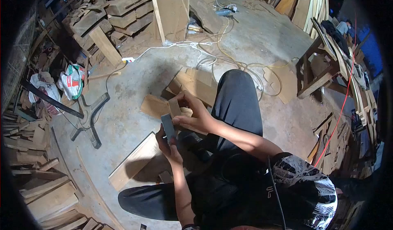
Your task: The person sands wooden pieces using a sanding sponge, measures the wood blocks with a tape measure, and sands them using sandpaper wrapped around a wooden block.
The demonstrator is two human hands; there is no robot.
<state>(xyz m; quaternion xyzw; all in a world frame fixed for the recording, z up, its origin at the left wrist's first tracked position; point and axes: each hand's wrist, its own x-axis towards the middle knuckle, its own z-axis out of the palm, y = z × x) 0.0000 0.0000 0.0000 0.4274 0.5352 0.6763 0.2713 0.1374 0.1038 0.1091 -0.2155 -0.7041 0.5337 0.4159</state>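
My left hand (170,150) is closed around a flat grey rectangular block (167,125); its exact kind is unclear. In my right hand (194,113) a small wooden piece (175,107) is pinched between thumb and fingers. The two pieces are close together, and I cannot tell whether they touch. Below the left hand, a pale wooden board (133,160) lies on the concrete floor. Beyond the right hand are more wooden blocks (196,87), partly hidden by the hand and my raised knee.
A metal stand base (89,117) and plastic sacks (73,81) are at the left. Stacked timber (127,9) rises at the back. Cables and a hose (229,54) lie across the floor. A red cord (346,99) hangs at the right; another person (344,26) is far off there.
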